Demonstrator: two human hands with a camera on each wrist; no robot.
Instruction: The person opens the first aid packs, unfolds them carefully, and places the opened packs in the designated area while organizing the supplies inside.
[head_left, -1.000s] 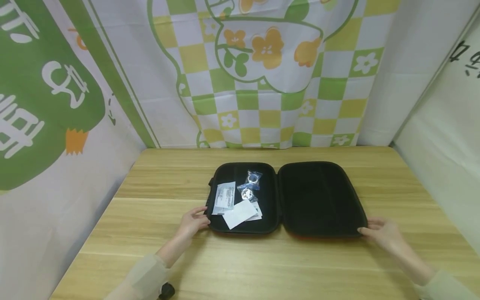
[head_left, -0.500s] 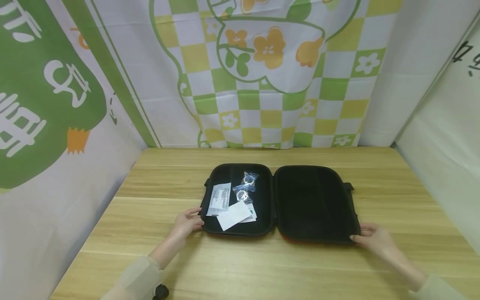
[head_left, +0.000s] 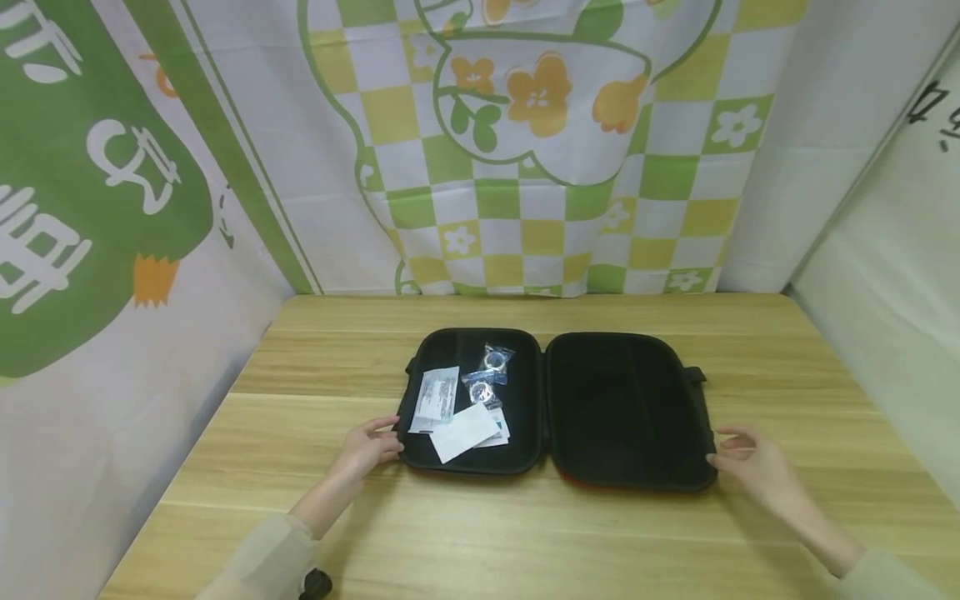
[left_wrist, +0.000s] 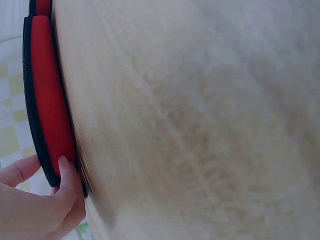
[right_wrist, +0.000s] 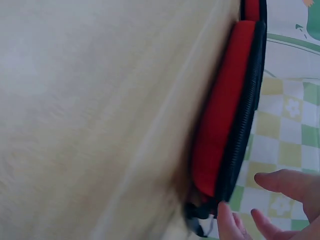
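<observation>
A black-lined zippered case (head_left: 615,417) lies unfolded flat on the table, its outside red in both wrist views. In its left half are two small clear packets (head_left: 495,360) with shiny rings inside, a printed white sachet (head_left: 437,398) and a blank white card (head_left: 463,432) over another paper. My left hand (head_left: 367,447) holds the case's left edge near the front corner, fingers on the red side (left_wrist: 52,85) in the left wrist view. At the right front corner is my right hand (head_left: 753,462), thumb apart from the zipper edge and fingertips close to the corner.
The wooden table (head_left: 525,542) runs back to a green and yellow checked curtain (head_left: 517,225). White cloth with printing hangs at both sides. A small black object (head_left: 316,583) is beside the left sleeve.
The case has shifted left and slightly nearer to me, its contents with it. My left hand has moved along with it. My right thumb has come away from the right edge.
</observation>
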